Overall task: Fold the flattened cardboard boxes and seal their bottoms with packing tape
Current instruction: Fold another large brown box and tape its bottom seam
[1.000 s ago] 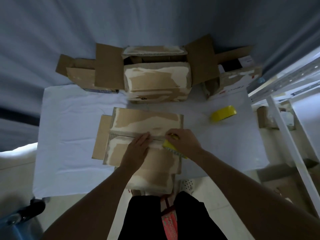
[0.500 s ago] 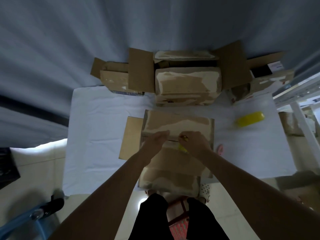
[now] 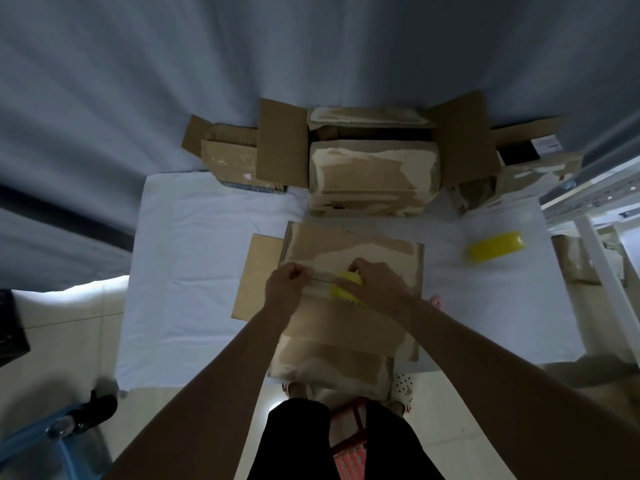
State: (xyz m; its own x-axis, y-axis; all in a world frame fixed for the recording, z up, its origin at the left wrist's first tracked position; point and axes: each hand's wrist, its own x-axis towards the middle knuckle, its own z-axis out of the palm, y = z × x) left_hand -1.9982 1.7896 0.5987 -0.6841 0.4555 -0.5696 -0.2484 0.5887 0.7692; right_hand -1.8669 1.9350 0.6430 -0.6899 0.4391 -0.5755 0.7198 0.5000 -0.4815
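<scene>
The cardboard box lies in the middle of the white-covered worktop, bottom side up, its two long flaps folded shut so that they meet along a seam running left to right. A loose flap sticks out flat on its left side, and its near edge hangs over the worktop's front edge above the person's feet.

The left hand rests on the seam near its left end; its grip is curled, the fingertips bent down and pinching or pressing the end of a tape strip there, though the blur leaves it unclear which. The right hand sits just beside it on the seam, its grip wrapped over a yellow tape roll, fingers curled round the top and the roll's lower edge showing beneath the palm. A short pale stretch of tape spans the gap between the two hands along the seam.

A second yellow tape roll lies on the worktop well to the right, apart from the box. At the back edge stand three opened boxes: a large one in the centre with side flaps raised, a smaller one to its left, and a printed one to its right. A grey curtain hangs behind.
</scene>
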